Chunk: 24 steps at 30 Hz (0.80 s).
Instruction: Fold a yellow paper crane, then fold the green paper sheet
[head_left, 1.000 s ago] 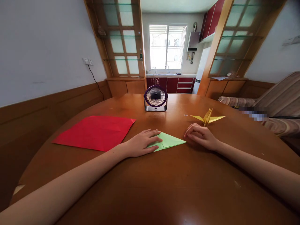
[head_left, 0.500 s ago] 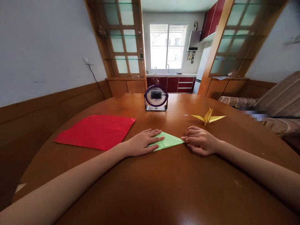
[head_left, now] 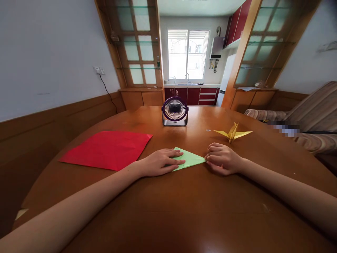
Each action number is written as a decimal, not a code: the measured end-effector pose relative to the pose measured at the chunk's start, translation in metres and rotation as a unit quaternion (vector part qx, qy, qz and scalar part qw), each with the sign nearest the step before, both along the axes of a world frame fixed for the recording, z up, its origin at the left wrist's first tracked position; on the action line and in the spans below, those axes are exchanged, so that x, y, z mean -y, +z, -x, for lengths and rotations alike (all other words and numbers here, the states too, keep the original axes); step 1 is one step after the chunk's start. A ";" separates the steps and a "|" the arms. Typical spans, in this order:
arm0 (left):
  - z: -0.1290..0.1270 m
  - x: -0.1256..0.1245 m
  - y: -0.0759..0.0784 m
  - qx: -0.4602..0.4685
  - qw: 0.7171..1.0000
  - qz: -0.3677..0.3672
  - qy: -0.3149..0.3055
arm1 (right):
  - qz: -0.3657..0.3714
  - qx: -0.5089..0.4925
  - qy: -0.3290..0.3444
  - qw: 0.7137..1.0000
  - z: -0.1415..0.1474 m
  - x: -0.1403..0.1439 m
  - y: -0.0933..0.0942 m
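Note:
A folded piece of light green paper (head_left: pixel 191 159) lies on the brown table between my hands, narrowing to a point at its right end. My left hand (head_left: pixel 162 162) rests flat over its wide left end, fingers stretched out and pressing on it, so that part is partly hidden. At the right tip, my right hand (head_left: pixel 223 159) is closed, its thumb and forefinger pinching the point of the paper. Beyond my right hand stands a yellow origami crane (head_left: pixel 233 133) with its wings spread.
Left of my hands lies a flat red sheet of paper (head_left: pixel 106 149). A small purple desk fan (head_left: pixel 174 110) stands near the far edge of the wooden table (head_left: pixel 168 218). Past the table's right side is a striped sofa (head_left: pixel 316 109).
The fingers of my left hand have shifted slightly on the green paper, showing more of its upper corner. My right hand has drawn its fingers closer together at the tip.

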<state>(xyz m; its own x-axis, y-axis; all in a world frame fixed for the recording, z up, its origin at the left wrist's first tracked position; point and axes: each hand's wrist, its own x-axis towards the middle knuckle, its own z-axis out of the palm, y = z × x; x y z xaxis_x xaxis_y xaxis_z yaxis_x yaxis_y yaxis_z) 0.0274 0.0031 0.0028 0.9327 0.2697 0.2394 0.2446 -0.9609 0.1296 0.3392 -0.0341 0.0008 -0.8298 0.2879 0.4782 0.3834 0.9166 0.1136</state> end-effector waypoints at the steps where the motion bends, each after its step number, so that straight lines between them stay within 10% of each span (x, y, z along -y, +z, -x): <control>1: 0.000 0.000 0.000 0.004 1.000 0.003 -0.001 | 0.021 -0.013 -0.014 1.000 0.003 -0.001 -0.001; 10: 0.000 -0.003 -0.004 0.036 0.999 0.032 -0.007 | 0.174 0.045 -0.069 0.981 0.039 -0.015 -0.008; 24: -0.010 0.001 0.008 -0.006 0.998 0.014 0.065 | 0.126 0.070 -0.064 0.988 0.046 -0.023 0.001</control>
<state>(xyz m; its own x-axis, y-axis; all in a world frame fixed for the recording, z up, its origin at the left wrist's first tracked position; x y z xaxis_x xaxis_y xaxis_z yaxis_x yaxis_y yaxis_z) 0.0375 0.0024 0.0106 0.8922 0.3950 0.2188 0.3684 -0.9170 0.1531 0.2932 -0.0115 0.0015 -0.8313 0.4902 0.2619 0.4953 0.8672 -0.0513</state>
